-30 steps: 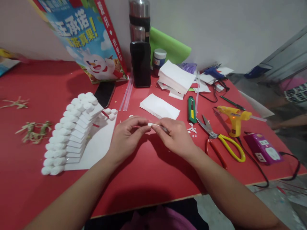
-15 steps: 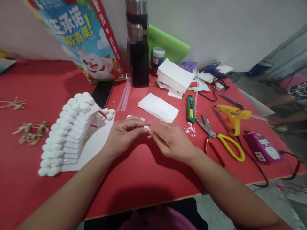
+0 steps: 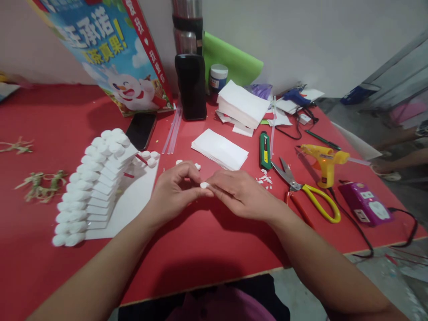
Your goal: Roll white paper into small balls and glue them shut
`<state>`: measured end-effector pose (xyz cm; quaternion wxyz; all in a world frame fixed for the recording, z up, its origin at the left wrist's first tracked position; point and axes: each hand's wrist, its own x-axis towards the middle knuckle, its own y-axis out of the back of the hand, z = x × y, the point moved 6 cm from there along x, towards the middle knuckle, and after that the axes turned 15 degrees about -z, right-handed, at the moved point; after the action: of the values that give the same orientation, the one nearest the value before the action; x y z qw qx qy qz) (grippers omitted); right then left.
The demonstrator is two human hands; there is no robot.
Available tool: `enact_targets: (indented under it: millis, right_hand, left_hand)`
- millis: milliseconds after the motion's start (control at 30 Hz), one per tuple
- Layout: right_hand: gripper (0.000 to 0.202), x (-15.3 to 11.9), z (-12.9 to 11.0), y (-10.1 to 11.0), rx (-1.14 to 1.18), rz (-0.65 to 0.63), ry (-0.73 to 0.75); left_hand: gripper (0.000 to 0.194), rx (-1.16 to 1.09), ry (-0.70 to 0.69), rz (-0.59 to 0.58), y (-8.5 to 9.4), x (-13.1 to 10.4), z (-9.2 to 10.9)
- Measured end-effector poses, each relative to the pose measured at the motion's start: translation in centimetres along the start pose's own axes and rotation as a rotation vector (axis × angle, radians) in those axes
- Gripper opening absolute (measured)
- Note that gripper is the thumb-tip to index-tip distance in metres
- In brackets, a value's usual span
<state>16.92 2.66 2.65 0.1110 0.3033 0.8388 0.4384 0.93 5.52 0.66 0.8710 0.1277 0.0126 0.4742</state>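
Pinching a small, soft-looking white lump (image 3: 204, 185), both hands (image 3: 182, 187) meet.

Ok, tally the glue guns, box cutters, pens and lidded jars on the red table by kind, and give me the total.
Glue guns: 2 (yellow glue gun, blue glue gun)
Box cutter: 1
Pen: 1
Lidded jar: 1
Total: 5

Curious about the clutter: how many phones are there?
2: an upright phone before the steel flask and a flat phone by the printed bag. Others may be hidden.
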Motion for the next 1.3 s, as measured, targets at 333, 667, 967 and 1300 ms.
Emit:
enact_targets:
  millis: [333,667,967,1300]
  right_hand:
    - [0.033,0.3,0.6,0.1,0.155,-0.005,-0.100]
    - [0.031,0.5,1.2,0.2,0.200,0.163,-0.121]
    - [0.070,0.1,4.0,-2.8,1.502,-0.065,-0.420]
    - [0.028,0.7,2.9,-3.9,1.811,-0.139,-0.288]
  left_hand:
    - [0.025,0.022,0.125,0.001,-0.8,-0.5,-0.6]
    - [0.016,-0.111,0.116,-0.005,-0.8,-0.1,-0.1]
    - [0.015,0.159,0.046,0.044,0.1,-0.3,0.9]
    - [0.013,0.170,0.040,-0.003,-0.4,-0.2,1.2]
